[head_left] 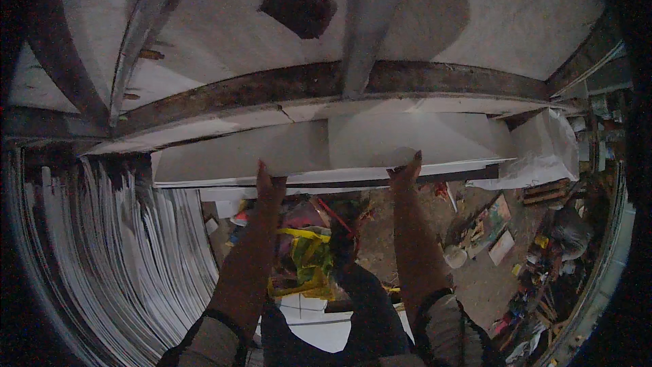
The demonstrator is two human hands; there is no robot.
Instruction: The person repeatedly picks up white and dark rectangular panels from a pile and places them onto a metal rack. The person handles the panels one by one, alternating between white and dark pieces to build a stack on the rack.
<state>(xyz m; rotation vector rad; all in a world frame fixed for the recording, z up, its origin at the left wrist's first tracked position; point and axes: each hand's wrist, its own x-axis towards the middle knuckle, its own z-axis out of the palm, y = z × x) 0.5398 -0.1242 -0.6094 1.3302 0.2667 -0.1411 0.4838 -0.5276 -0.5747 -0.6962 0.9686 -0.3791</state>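
Note:
A wide stack of large white sheets (pixel 238 153), paper or thin board, lies in front of me at the edge of a ledge under a wooden beam. My left hand (pixel 272 178) grips its near edge left of the middle, thumb on top and fingers hidden beneath. Farther right along that edge, my right hand (pixel 405 170) holds on the same way. Both forearms reach up from below. Crumpled white wrapping (pixel 547 149) sits at the stack's right end. How far back the sheets reach cannot be seen.
Many upright sheets (pixel 136 251) are packed tightly at left. Overhead run a dark beam (pixel 272 83) and pale panels. Below lie a yellow plastic bag (pixel 309 258), a picture board (pixel 492 221) and scraps on the brown floor. Clutter (pixel 550 258) is heaped at right.

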